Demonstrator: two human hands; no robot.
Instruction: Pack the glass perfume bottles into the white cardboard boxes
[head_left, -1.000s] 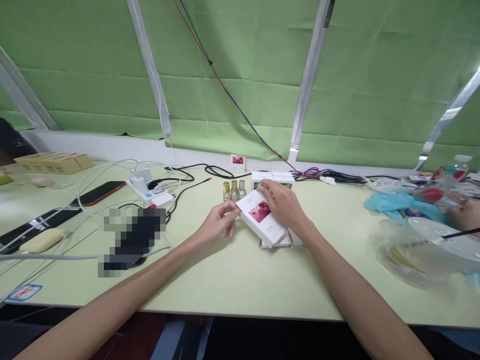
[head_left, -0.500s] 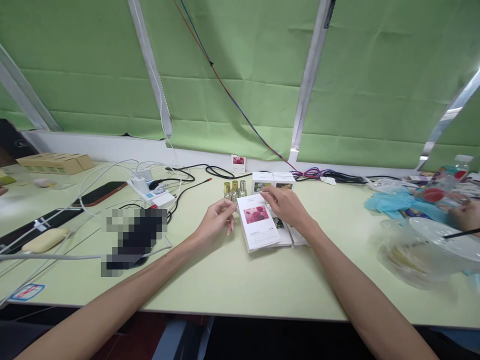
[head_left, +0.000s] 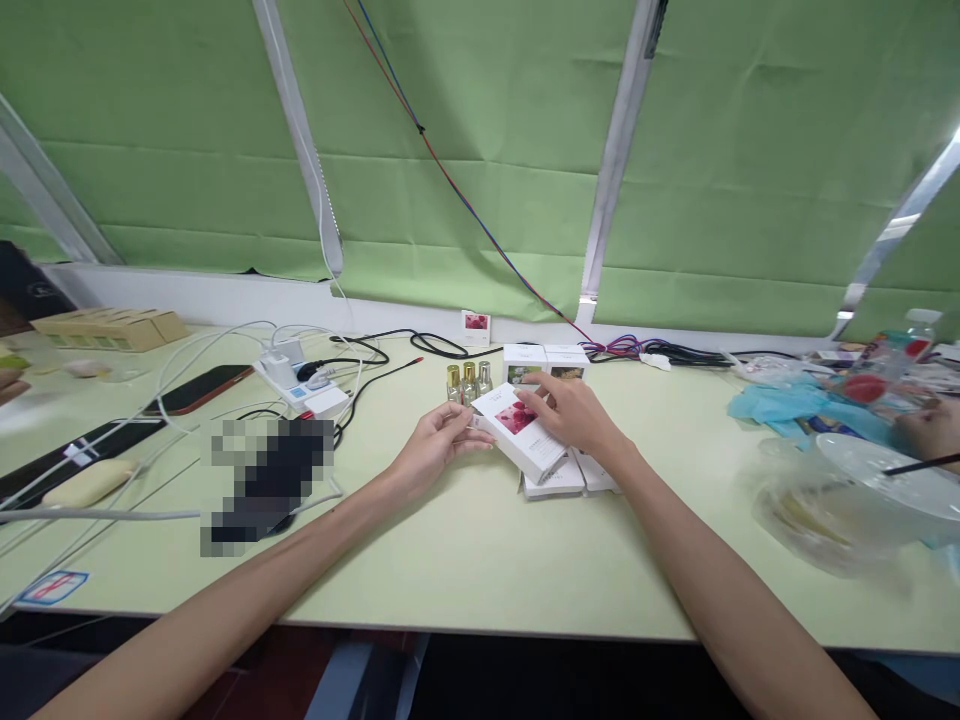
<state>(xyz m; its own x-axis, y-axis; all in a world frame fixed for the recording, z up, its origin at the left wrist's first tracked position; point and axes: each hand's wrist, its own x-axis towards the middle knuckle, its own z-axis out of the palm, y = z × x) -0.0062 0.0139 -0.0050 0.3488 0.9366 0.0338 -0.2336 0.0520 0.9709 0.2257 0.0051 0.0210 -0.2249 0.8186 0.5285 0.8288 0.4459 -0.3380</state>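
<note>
A flat white box [head_left: 519, 420] with a red rose picture is tilted above the table between my hands. My right hand [head_left: 576, 412] is closed over its upper right part, with fingers across the top. At the box's left end, my left hand [head_left: 439, 440] pinches the edge between thumb and fingers. Lower down, white boxes [head_left: 553, 490] lie partly hidden under the held one. Behind stand two small white boxes [head_left: 525, 356] with flower pictures. Three small glass bottles [head_left: 469, 380] with gold and silver caps stand just beyond my left hand.
Leaning at the back is a rose-picture card [head_left: 475, 326]. Left are a power strip [head_left: 300, 385] with white cables, phones [head_left: 206, 388] and a cardboard carton [head_left: 112, 328]. On the right are a plastic bowl [head_left: 862, 450], blue cloth [head_left: 780, 400] and another person's hand [head_left: 930, 430].
The rose box has turned, its lower end swinging right and its edge now showing. My left fingers have moved right onto its left end, and more of the boxes beneath shows.
</note>
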